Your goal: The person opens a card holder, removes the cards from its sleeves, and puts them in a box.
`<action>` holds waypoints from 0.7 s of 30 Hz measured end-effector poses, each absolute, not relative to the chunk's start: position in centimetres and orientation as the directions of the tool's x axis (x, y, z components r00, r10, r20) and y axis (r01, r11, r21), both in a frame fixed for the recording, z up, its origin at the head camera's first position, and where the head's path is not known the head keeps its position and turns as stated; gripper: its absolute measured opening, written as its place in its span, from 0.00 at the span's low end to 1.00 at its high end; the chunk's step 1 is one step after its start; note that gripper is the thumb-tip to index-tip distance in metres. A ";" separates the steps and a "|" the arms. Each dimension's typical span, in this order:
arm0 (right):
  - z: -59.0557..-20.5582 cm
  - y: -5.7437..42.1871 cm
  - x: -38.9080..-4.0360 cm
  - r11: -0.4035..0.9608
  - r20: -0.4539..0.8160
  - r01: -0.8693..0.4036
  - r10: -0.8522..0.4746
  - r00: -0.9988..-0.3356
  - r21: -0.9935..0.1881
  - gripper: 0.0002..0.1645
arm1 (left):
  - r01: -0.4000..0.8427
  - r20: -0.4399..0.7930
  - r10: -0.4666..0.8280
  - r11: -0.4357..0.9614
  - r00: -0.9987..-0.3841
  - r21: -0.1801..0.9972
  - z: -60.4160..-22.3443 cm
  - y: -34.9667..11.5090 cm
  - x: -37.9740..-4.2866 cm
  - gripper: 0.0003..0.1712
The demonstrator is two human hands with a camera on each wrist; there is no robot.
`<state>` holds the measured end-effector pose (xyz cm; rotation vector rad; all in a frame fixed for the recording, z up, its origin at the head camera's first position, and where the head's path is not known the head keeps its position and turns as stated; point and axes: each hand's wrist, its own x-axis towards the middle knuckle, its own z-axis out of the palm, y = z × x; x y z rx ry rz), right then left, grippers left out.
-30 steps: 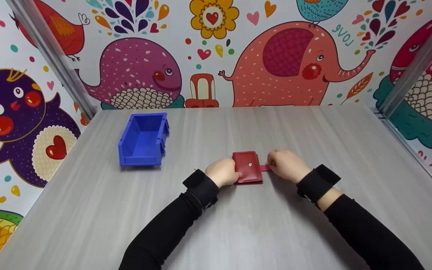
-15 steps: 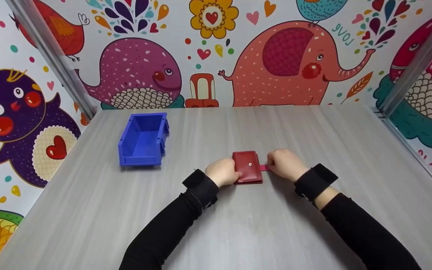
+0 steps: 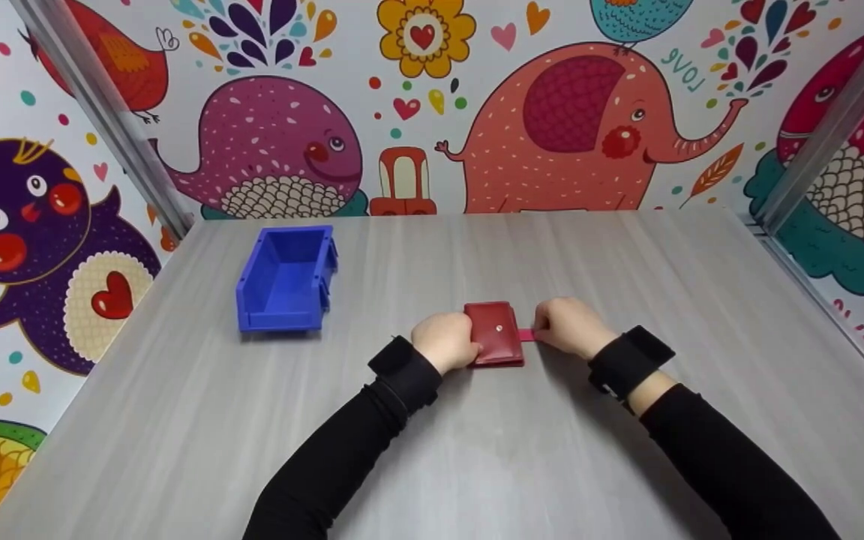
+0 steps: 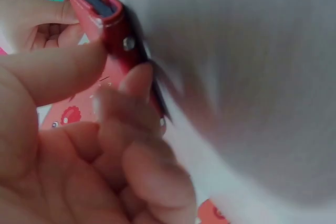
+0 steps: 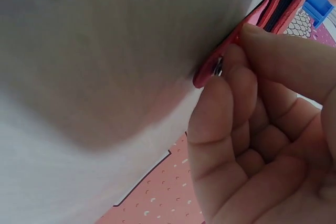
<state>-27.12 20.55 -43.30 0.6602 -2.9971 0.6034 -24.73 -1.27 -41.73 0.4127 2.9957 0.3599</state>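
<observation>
A small red wallet (image 3: pixel 493 341) lies on the table, folded over, with a metal snap on its upper face. My left hand (image 3: pixel 445 341) grips the wallet's left edge, thumb on top; the left wrist view shows thumb and fingers about the wallet's edge (image 4: pixel 115 30). From the right side sticks out a pinkish-red strap (image 3: pixel 527 334). My right hand (image 3: pixel 574 327) pinches this strap between thumb and curled fingers. Close up in the right wrist view, the strap's rounded tip (image 5: pixel 201 75) shows a metal snap part beside the fingertips.
A blue plastic bin (image 3: pixel 286 281) stands at the back left of the light wood-grain table (image 3: pixel 432 465). Patterned panels (image 3: pixel 274 142) with cartoon animals rise behind and at both sides, joined by metal posts (image 3: pixel 94 105).
My right hand and wrist have shifted very slightly to the left. Both hands keep their hold, and the wallet has hardly moved.
</observation>
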 end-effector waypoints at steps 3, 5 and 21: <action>-43.3 20.5 -27.1 0.839 0.096 -0.408 -0.402 -0.911 -0.359 0.06 | 0.265 -0.005 0.272 0.941 -0.962 0.210 -41.7 -1.0 -24.6 0.12; -43.3 20.5 -27.1 0.840 0.097 -0.409 -0.402 -0.910 -0.357 0.06 | 0.275 0.046 0.271 0.940 -0.961 0.200 -41.8 -0.9 -24.5 0.11; -43.3 20.5 -27.0 0.831 0.122 -0.425 -0.409 -0.904 -0.360 0.07 | 0.500 0.289 0.453 0.859 -0.843 0.112 -42.9 1.8 -23.2 0.05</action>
